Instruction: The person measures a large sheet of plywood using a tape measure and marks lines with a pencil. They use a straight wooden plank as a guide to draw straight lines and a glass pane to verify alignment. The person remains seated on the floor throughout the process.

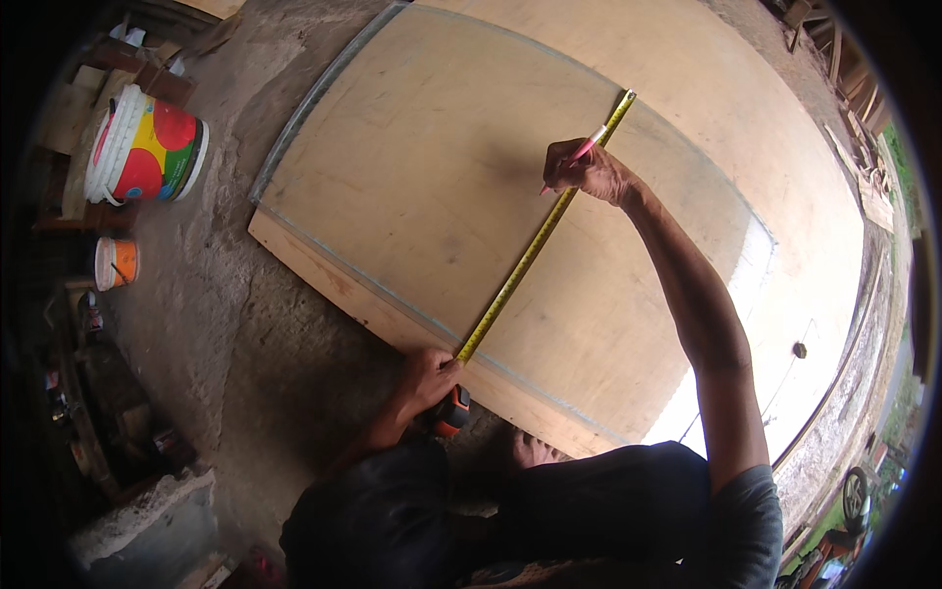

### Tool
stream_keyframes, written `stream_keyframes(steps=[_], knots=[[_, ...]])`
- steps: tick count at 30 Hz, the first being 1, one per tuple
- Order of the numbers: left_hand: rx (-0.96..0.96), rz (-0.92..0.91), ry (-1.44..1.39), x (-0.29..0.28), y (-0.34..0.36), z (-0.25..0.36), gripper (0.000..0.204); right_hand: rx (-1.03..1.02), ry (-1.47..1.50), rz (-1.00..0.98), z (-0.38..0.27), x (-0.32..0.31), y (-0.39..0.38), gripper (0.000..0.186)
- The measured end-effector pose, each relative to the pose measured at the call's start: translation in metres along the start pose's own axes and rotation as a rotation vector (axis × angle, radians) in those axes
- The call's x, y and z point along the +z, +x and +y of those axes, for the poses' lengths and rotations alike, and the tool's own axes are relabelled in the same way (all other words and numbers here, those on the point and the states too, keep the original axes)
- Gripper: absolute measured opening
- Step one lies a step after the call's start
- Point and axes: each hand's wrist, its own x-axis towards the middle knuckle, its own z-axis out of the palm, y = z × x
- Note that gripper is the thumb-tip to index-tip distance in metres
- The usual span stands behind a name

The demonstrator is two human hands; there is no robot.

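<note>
A yellow tape measure [517,277] is drawn out slantwise over a clear, glass-like sheet [412,147] that lies on a plywood board [324,278]. My left hand [428,380] is closed on the blade at the board's near edge, and the orange and black tape case [452,412] hangs just below it. The blade's far end lies close to the sheet's far edge. Over the middle of the blade, my right hand [589,173] grips a pink pen [589,144] with a white end, its tip pointing down and left. Whether the tip touches the sheet I cannot tell.
A large colourful bucket [157,147] and a small orange and white bucket [116,263] stand on the left. A bare foot [533,450] is by the board's near edge. A small dark object [800,349] lies on the board at right. Scrap wood [868,182] is piled far right.
</note>
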Motion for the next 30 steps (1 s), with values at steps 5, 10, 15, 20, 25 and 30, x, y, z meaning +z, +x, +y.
stream_keyframes(steps=[5, 10, 15, 20, 25, 30], knots=[[-0.044, -0.035, -0.029, -0.002, -0.001, 0.002, 0.037, -0.016, -0.071, 0.030, -0.003, -0.015, 0.003, 0.010], [-0.033, -0.029, -0.043, -0.002, -0.002, 0.003, 0.037, 0.075, -0.173, -0.069, 0.002, 0.006, -0.004, 0.007], [-0.025, -0.014, -0.060, 0.000, -0.001, 0.000, 0.037, 0.112, -0.238, -0.144, 0.006, 0.021, -0.007, 0.006], [0.022, 0.001, -0.017, -0.001, 0.000, 0.000, 0.037, 0.113, -0.187, -0.159, 0.010, 0.022, -0.005, 0.006], [-0.037, -0.030, -0.010, -0.003, -0.001, 0.003, 0.035, 0.100, -0.179, -0.178, 0.017, 0.022, -0.005, 0.006], [-0.008, 0.003, -0.020, -0.002, -0.001, 0.005, 0.038, 0.077, -0.199, -0.182, 0.024, 0.022, -0.003, 0.007]])
